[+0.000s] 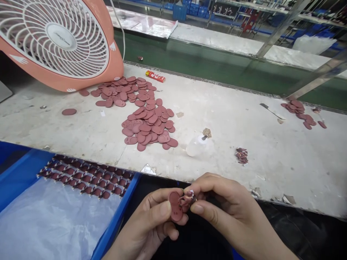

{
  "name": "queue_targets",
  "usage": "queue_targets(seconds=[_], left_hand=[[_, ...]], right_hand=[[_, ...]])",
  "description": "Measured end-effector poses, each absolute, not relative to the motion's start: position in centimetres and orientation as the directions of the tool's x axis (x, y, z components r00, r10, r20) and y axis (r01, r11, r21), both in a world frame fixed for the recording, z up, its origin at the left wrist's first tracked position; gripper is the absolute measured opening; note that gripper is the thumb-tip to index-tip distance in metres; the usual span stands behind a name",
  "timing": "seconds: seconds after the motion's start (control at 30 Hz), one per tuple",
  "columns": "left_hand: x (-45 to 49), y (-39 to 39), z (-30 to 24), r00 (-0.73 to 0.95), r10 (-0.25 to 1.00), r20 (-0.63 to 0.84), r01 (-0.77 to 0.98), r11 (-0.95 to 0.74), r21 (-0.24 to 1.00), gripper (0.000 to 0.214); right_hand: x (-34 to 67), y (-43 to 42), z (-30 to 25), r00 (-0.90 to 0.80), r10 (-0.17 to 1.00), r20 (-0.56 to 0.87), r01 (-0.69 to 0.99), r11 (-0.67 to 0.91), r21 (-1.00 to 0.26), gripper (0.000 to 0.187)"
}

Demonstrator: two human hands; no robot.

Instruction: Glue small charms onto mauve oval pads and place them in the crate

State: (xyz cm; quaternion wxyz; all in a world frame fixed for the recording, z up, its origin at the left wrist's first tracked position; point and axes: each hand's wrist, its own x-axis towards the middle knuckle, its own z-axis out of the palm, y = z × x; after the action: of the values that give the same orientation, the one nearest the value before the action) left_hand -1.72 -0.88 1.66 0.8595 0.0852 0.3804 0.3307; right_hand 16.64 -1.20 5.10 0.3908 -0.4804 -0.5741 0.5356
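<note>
My left hand (150,220) pinches reddish-brown oval bases (176,212) between thumb and fingers; two rounded outlines show, and I cannot tell exactly how many pieces there are. Small holes mark the lower one. With thumb and forefinger, my right hand (227,207) grips a tiny dark-red figurine (188,198) with some white on top. The figurine meets the right edge of the bases; whether it is fixed to them is hidden by my fingers. Both hands are just off the bench's front edge. Beyond them stands a small translucent bottle (194,147) with a dark tip.
Loose oval bases (149,124) lie heaped on the pale bench (217,104), below an orange fan (116,61). Small figurines (241,155) and more bases (306,117) lie right. A thin metal tool (272,111) is behind. Rows of assembled pieces (86,177) fill part of a blue tray (114,225).
</note>
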Motion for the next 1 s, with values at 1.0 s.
queue_targets(seconds=[1.0], left_hand=[[-1.5,-0.8,1.0,0.513,0.615,-0.599,-0.481,0.784,0.394,0.031]], right_hand=[[17.3,-0.8,6.1,-0.412,0.907,0.085,0.438,0.279,-0.854,0.022]])
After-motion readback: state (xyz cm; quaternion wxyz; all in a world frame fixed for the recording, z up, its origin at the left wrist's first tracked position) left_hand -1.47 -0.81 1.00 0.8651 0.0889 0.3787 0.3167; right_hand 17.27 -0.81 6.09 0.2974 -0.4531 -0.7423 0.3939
